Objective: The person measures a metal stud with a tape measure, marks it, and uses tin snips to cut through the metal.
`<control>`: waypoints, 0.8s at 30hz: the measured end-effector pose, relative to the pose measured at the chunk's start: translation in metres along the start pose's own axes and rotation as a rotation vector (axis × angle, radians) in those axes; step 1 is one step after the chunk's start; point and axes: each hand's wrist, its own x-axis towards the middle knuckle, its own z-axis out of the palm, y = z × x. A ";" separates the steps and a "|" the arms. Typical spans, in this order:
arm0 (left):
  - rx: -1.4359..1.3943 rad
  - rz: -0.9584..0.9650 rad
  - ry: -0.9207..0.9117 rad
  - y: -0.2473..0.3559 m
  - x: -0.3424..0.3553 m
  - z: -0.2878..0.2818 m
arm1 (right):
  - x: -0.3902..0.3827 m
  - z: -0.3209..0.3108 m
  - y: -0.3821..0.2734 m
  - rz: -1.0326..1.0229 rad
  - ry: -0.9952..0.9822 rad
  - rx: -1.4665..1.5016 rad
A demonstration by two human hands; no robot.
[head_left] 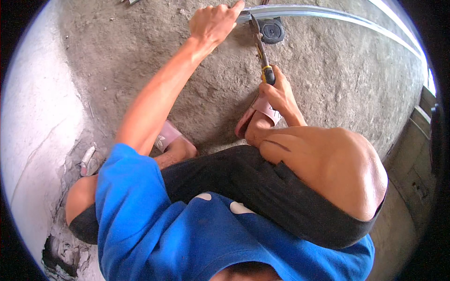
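Note:
My left hand (212,22) is closed on the near end of a long, shiny metal channel (304,11) that runs off to the right across the ground. My right hand (281,93) grips the black and yellow handles of a pair of tin snips (261,51). The blades point away from me and reach the channel's edge, just right of my left hand. Whether the jaws are around the metal I cannot tell. Beside the blades, against the channel, a dark tape measure (272,31) lies on the ground.
Rough, bare concrete floor (140,51) spreads around me. A pale wall (33,112) rises on the left, with broken rubble (89,159) at its foot. My feet, in pink slippers (245,119), are close below the snips. Another bright metal strip (398,21) lies at the far right.

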 end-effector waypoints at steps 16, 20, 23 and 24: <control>-0.048 -0.045 -0.027 0.006 0.012 -0.032 | -0.002 0.008 0.006 -0.123 0.124 0.146; -0.265 -0.027 -0.166 0.003 0.029 -0.047 | 0.003 0.012 0.026 -0.180 0.141 0.199; -0.278 -0.025 -0.213 -0.002 0.029 -0.053 | 0.004 0.017 0.022 -0.204 0.134 0.246; -0.273 -0.044 -0.201 -0.005 0.026 -0.056 | 0.001 0.019 0.014 -0.223 0.129 0.242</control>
